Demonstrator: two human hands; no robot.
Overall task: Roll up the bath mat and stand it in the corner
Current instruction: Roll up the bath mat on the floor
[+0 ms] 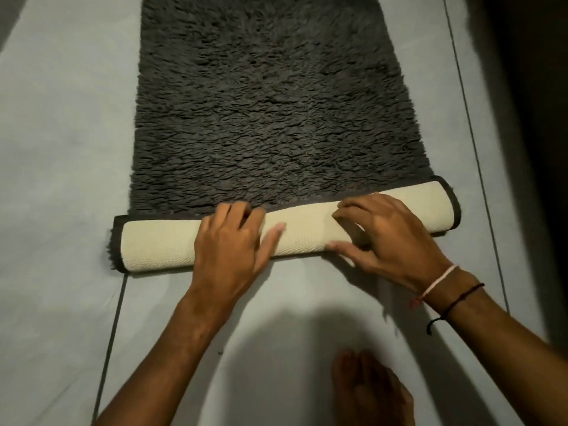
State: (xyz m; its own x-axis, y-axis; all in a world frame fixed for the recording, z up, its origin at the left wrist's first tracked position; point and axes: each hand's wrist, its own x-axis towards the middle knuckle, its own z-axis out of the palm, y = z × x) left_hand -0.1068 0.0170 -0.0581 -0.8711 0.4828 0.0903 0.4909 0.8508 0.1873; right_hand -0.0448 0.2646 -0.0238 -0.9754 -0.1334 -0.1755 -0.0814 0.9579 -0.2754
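A dark grey shaggy bath mat (270,103) lies flat on the pale tiled floor and stretches away from me. Its near end is turned over into a short roll (159,244) that shows the cream woven backing with a dark edge binding. My left hand (230,244) rests on top of the roll left of its middle, fingers curled over the far side. On the roll's right half sits my right hand (384,238), fingers bent and thumb at the near edge. Both hands grip the roll.
Pale grey floor tiles (61,149) with dark grout lines run along both sides of the mat. A dark wall or shadowed area (541,87) stands at the right. My bare foot (368,392) is on the floor below the right hand.
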